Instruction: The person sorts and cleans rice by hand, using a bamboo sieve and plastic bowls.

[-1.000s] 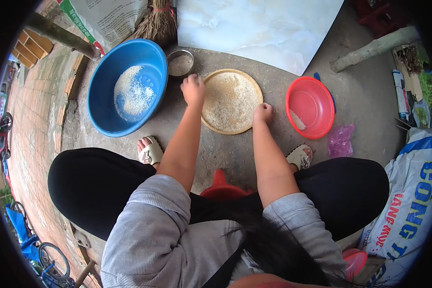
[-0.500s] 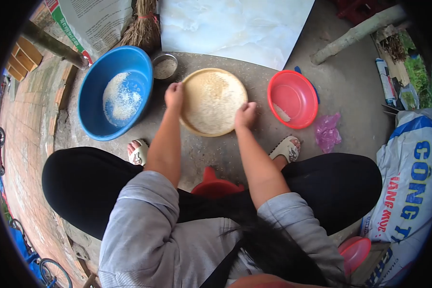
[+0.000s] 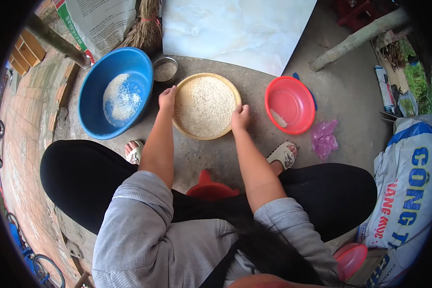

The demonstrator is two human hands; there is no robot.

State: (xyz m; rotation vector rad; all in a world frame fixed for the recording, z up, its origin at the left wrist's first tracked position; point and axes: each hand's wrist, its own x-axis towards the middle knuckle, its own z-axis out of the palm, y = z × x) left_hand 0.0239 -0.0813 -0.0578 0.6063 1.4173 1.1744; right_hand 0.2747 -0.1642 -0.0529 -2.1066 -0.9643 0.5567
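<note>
A round, shallow winnowing tray (image 3: 183, 128) with a yellowish rim is held in front of me by both hands. Pale rice grains (image 3: 207, 103) cover most of its inside. My left hand (image 3: 167, 100) grips the rim on the left, and my right hand (image 3: 241, 117) is closed round the rim on the right. To the left, a large blue basin (image 3: 92, 115) holds white rice (image 3: 122, 103). Behind my left hand stands a small metal bowl (image 3: 165, 69) with grain in it. A red basin (image 3: 297, 103) on the right has a little pale grain at its lower left side.
A pink plastic bag (image 3: 325, 139) lies beside the red basin. At the back are a straw broom (image 3: 146, 29) and a marbled white board (image 3: 230, 33). Printed sacks (image 3: 403, 187) stand at the right. Beneath me is a red stool (image 3: 209, 189); scattered grains dot the concrete floor.
The tray has shifted slightly left with both hands. Its grains, blurred and spread toward the near side before, now look sharp and cover the tray more evenly.
</note>
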